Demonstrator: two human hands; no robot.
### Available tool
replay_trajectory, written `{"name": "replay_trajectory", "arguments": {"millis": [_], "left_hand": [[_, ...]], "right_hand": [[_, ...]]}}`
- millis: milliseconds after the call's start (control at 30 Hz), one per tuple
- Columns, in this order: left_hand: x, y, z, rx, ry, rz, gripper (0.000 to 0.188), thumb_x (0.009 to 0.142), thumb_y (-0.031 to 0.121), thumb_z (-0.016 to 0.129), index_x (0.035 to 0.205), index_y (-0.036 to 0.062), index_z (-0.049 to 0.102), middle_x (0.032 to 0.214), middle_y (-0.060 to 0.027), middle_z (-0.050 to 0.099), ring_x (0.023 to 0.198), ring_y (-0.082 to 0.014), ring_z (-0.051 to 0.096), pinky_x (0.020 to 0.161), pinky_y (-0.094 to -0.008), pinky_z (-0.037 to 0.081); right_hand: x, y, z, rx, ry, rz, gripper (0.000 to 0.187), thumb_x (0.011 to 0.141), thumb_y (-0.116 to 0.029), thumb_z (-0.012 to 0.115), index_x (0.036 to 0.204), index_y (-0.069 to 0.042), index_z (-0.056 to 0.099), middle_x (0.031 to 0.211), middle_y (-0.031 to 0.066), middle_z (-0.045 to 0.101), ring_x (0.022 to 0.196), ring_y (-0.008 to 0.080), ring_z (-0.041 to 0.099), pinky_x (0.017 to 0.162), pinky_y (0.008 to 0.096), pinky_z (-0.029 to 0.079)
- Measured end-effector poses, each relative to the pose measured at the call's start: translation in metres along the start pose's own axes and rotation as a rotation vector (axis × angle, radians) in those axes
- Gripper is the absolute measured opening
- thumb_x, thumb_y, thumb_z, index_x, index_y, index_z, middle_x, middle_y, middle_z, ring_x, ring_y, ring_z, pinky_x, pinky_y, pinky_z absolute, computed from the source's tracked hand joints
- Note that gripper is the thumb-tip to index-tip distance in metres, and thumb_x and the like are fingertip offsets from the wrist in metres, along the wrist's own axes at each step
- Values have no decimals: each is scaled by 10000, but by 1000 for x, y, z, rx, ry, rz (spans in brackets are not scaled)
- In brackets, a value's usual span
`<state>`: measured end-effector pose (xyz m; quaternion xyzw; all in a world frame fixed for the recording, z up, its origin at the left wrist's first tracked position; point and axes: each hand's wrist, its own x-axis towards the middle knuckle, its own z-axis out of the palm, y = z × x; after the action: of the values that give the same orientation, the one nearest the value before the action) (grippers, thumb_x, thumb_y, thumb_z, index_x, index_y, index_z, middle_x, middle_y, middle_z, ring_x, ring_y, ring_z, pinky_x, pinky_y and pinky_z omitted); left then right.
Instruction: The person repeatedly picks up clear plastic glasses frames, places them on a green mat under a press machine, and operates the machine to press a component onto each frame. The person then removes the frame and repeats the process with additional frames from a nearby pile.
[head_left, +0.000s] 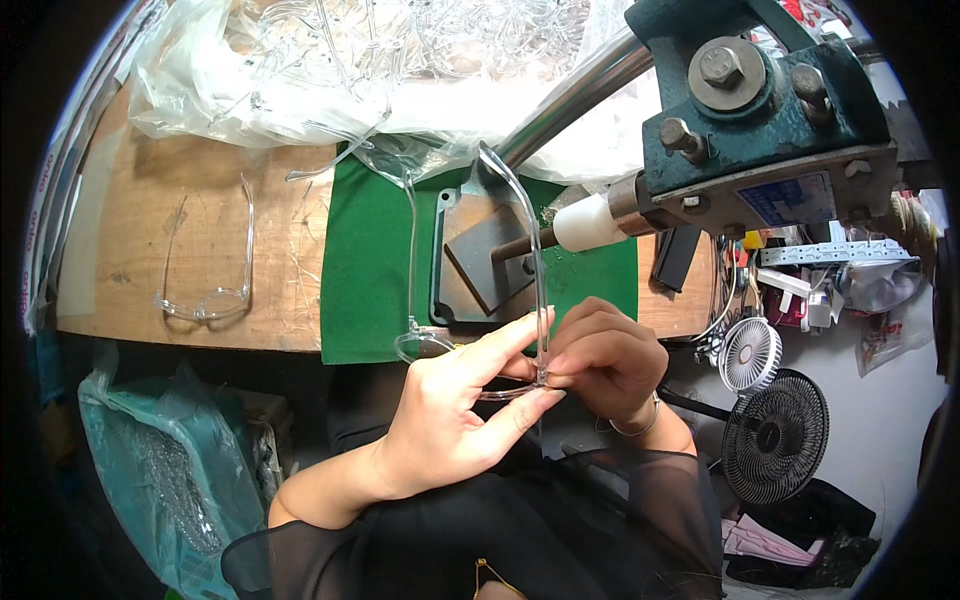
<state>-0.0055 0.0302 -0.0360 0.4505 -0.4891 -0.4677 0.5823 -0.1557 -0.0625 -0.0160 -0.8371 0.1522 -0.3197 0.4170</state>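
A clear plastic eyeglass frame [541,290] is held above the front edge of the green mat, its two temples pointing away from me. My left hand [465,400] is closed on the front of the frame, thumb and fingers on either side of the right-hand hinge. At that same hinge, the fingers of my right hand [608,362] are curled and pinched together on the frame. Whether a small part sits between those fingertips is hidden. Just beyond the frame, a dark square metal plate [480,275] lies on a metal base [443,290].
A teal machine head [770,130] with a white collar [590,222] overhangs the right. Another clear eyeglass frame [205,308] lies left on the wooden table [110,250]. Behind lies a plastic bag [190,90] of clear frames. Fans [775,435] stand right; a teal crate [150,440] stands lower left.
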Motion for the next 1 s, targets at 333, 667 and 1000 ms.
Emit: {"name": "replay_trajectory", "arguments": {"millis": [333,667,1000], "left_hand": [[1,2,1,-48,-15,11,546,694,33,669,1185,-56,447,876,-82,603,739,-80,552,714,-205,434],[-2,3,-3,-152,-68,-60,572,721,50,660,1224,-44,403,851,-58,600,749,-59,528,699,-182,411],[40,12,13,-45,70,45,488,758,59,618,1197,54,404,1111,-81,450,1003,-133,456,797,-279,432]], "right_hand": [[-1,4,5,268,7,99,95,731,-49,650,777,-21,572,743,55,558,678,159,511,601,252,402],[0,7,5,199,-15,-3,98,730,-40,648,786,-15,571,721,51,562,645,160,494,589,244,389],[38,-51,-106,268,771,-454,285,844,-300,471,872,-24,534,747,90,503,686,175,442,654,302,376]]}}
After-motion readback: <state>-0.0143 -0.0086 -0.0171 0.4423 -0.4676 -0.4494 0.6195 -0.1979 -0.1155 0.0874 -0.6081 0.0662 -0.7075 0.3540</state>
